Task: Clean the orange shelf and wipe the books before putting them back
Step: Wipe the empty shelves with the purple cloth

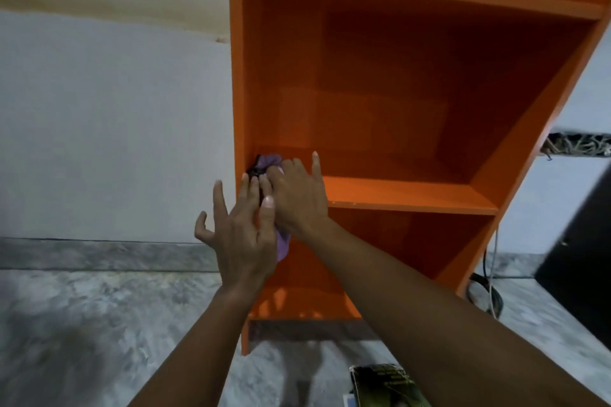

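Orange shelf (410, 195): an open orange bookcase is seen standing on the floor against a pale wall; its compartments are seen without books.
Middle board: the purple cloth is pressed onto the left end of this board, right in the corner where the board meets the left side panel.
Purple cloth (268, 162): it is bunched into the left rear corner of the middle compartment, with a dark part at its left edge; a loose end is seen hanging below the board's front edge, between the two hands.
Right hand (296, 192): it is laid flat on top of the cloth, palm down, with the fingers spread and the index finger stretched toward the back of the compartment; the cloth is pressed down rather than gripped.
Left hand (243, 235): it is held at the front edge of the left side panel, fingers splayed and apart; its thumb is seen lying against the cloth and the right hand. Whether anything is pinched by it cannot be told.
Book (385, 385): a dark-covered book with a green picture is seen on the floor at the bottom edge of the view, beside the right forearm, well apart from the cloth.
Floor (82, 324): a mottled grey surface is shown, with a grey skirting strip along the wall.
Cables (489, 291): dark and pale cables are seen hanging and lying on the floor just to the right of the shelf's base.
Dark panel (582, 258): a black, blurred object is seen at the right edge; what it is cannot be told.
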Demonstrator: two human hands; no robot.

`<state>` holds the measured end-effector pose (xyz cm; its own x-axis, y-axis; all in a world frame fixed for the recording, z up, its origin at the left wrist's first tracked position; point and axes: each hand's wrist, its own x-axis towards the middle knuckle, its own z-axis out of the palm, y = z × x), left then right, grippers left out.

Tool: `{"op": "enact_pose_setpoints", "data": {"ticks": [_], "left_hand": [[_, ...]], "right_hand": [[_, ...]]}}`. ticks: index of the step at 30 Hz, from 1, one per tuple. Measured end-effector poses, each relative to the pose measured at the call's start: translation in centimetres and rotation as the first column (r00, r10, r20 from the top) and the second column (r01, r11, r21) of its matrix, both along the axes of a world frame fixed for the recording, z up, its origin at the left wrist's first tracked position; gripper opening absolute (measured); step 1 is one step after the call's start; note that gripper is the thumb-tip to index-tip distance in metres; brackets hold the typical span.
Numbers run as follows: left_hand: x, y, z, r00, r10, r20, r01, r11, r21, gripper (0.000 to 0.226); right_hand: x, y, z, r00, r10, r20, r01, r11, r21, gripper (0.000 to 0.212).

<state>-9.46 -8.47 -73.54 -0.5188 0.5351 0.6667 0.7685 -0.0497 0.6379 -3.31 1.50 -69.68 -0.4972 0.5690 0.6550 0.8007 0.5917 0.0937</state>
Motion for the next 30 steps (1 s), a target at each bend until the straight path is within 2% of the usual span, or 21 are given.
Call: {"op": "enact_pose_setpoints", "data": {"ticks": [2,7,10,12,14,16,19,21,23,27,28,30], "left_hand": [[0.8,0.4,-0.2,0.994,-0.042,-0.102,0.034,0.996,-0.079,0.061],[2.4,0.9,-0.5,0.952,-0.035,-0.305,-0.063,0.95,-0.305,0.073],[4.0,0.8,-0.5,0.925,-0.126,-0.359,-0.027,0.92,-0.391,0.077],[4.7,0.8,-0.2,0.922,-0.153,-0.356,-0.01,0.909,-0.416,0.078],[5.3,0.8,0.3,0.924,-0.162,-0.346,-0.01,0.896,-0.444,0.08],[5.8,0.8,0.9,0.934,-0.16,-0.319,-0.011,0.88,-0.474,0.081],[6.3,0.6,1.3,0.936,-0.158,-0.314,-0.029,0.856,-0.516,0.083],[6.7,0.6,1.1,0.934,-0.155,-0.322,-0.044,0.844,-0.535,0.086],[7.2,0.4,0.4,0.931,-0.146,-0.335,-0.062,0.841,-0.538,0.089],[9.9,0.7,-0.4,0.92,-0.187,-0.343,-0.022,0.852,-0.523,0.09],[10.5,0.9,-0.4,0.914,-0.196,-0.356,-0.017,0.857,-0.515,0.089],[11.7,1.2,-0.8,0.89,-0.226,-0.397,0.0,0.87,-0.493,0.087]], "right_hand": [[2.4,0.8,-0.4,1.0,-0.022,-0.001,0.022,0.999,0.023,0.032],[11.2,3.0,-1.5,0.992,-0.12,0.045,0.114,0.986,0.119,0.018],[17.2,4.1,-1.3,0.954,-0.246,0.173,0.236,0.969,0.077,0.039],[20.7,4.4,-1.0,0.948,-0.268,0.173,0.251,0.961,0.113,0.047],[23.7,5.1,-1.3,0.96,-0.26,0.107,0.243,0.959,0.148,0.037],[26.4,6.0,-1.6,0.951,-0.305,0.049,0.298,0.948,0.115,0.029],[28.9,6.3,-2.2,0.918,-0.378,-0.121,0.387,0.921,0.051,0.035],[29.2,5.7,-2.7,0.888,-0.433,-0.153,0.439,0.898,0.01,0.043],[28.7,4.6,-2.7,0.856,-0.477,-0.199,0.475,0.878,-0.058,0.045],[30.0,1.4,-3.0,0.721,-0.482,-0.498,0.415,0.876,-0.247,0.029],[30.4,1.0,-3.7,0.691,-0.492,-0.529,0.39,0.87,-0.301,0.027],[31.5,0.8,-6.5,0.693,-0.527,-0.492,0.342,0.841,-0.419,0.027]]}}
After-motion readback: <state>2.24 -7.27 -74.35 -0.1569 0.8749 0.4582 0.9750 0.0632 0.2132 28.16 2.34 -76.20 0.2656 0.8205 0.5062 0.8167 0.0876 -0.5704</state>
